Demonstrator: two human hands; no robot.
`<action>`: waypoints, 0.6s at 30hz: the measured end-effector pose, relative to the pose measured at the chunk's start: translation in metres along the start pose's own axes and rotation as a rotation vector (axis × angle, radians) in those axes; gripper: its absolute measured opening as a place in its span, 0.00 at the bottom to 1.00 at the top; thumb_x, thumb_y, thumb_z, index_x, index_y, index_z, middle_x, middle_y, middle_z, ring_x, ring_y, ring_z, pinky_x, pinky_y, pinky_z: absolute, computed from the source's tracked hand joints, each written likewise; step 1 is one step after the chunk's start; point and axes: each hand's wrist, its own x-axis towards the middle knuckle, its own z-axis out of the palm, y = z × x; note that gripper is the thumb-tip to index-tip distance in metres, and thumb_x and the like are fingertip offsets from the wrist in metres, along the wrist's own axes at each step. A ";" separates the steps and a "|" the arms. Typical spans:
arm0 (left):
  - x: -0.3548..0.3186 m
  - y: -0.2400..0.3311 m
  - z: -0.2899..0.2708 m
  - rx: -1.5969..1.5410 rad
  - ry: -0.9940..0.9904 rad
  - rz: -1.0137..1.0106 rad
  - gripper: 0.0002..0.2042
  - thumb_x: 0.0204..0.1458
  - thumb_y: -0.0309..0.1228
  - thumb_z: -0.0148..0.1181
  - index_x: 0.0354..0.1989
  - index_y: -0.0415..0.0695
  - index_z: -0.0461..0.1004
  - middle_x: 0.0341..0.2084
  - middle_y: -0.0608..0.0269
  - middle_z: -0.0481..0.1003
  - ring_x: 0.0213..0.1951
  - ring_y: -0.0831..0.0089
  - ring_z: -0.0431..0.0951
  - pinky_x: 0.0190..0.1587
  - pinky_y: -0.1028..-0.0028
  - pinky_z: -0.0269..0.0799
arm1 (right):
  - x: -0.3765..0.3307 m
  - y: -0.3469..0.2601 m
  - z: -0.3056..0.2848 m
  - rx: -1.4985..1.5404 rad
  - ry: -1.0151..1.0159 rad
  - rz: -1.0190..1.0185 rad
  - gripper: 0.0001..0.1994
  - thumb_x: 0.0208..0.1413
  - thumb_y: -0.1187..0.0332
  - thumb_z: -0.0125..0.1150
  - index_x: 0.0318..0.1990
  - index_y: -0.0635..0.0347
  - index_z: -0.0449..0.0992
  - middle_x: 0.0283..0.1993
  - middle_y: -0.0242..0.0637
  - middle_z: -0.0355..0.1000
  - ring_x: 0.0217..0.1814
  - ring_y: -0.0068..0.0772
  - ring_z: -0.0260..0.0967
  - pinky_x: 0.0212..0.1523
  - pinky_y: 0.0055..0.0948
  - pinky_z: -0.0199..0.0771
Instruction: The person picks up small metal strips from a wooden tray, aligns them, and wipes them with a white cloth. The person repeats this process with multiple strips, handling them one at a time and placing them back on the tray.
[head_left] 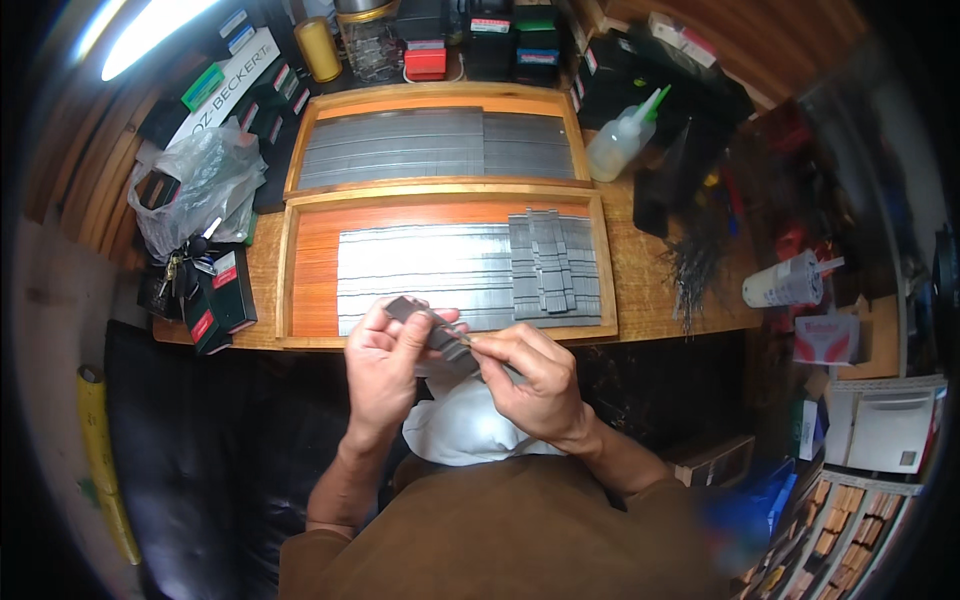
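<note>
The left hand (380, 365) and right hand (535, 375) hold a dark strip (456, 353). Beyond them lie 2 trays (310, 268) of grey strips (420, 265); farther right, a bottle (615, 150); farther left, a bag (205, 185).

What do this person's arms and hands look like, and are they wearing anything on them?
The left hand and right hand are bare, ungloved human hands; no ring, watch or cable shows. The forearms are uncovered too. The plain brown fabric shirt has short sleeves.
</note>
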 end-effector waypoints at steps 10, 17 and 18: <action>-0.024 -0.024 0.019 -0.042 -0.066 -0.166 0.11 0.67 0.23 0.61 0.54 0.33 0.73 0.43 0.47 0.84 0.44 0.63 0.87 0.47 0.66 0.87 | -0.052 0.019 -0.019 0.158 -0.132 0.099 0.12 0.51 0.85 0.74 0.43 0.68 0.83 0.42 0.46 0.81 0.40 0.40 0.81 0.40 0.31 0.82; -0.039 -0.032 0.014 -0.076 0.006 -0.204 0.13 0.68 0.25 0.61 0.56 0.33 0.72 0.43 0.49 0.84 0.44 0.62 0.87 0.48 0.66 0.85 | -0.079 0.022 -0.038 0.327 -0.372 0.353 0.10 0.55 0.78 0.74 0.43 0.66 0.83 0.43 0.43 0.81 0.41 0.37 0.82 0.39 0.31 0.82; -0.040 -0.033 0.012 -0.083 0.019 -0.218 0.13 0.68 0.25 0.61 0.56 0.34 0.73 0.43 0.50 0.84 0.44 0.62 0.87 0.48 0.66 0.85 | -0.079 0.022 -0.041 0.365 -0.425 0.353 0.10 0.56 0.77 0.74 0.45 0.65 0.84 0.44 0.43 0.82 0.42 0.38 0.83 0.40 0.32 0.82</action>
